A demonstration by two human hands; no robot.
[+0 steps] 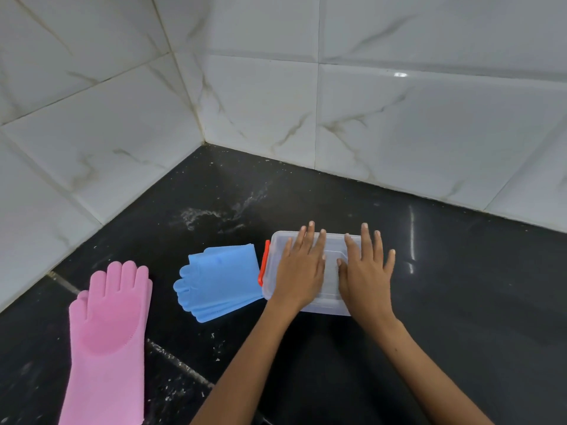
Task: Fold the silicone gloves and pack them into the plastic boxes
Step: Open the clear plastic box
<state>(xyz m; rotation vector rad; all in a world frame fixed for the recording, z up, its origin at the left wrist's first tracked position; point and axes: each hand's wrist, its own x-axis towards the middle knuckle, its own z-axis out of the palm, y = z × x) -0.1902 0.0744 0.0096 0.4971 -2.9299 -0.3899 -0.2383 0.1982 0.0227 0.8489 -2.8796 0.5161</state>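
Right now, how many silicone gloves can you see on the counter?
2 at least. The pink glove lies flat at the left. The folded blue glove lies beside the plastic box, at its left. The blue one looks layered, so a second may be hidden there.

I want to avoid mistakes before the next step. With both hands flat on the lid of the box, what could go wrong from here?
1. The left hand and right hand press the plastic box; it may slide on the smooth black counter.
2. The blue gloves touch the box beside its orange latch and may get caught.
3. The pink glove lies unfolded.
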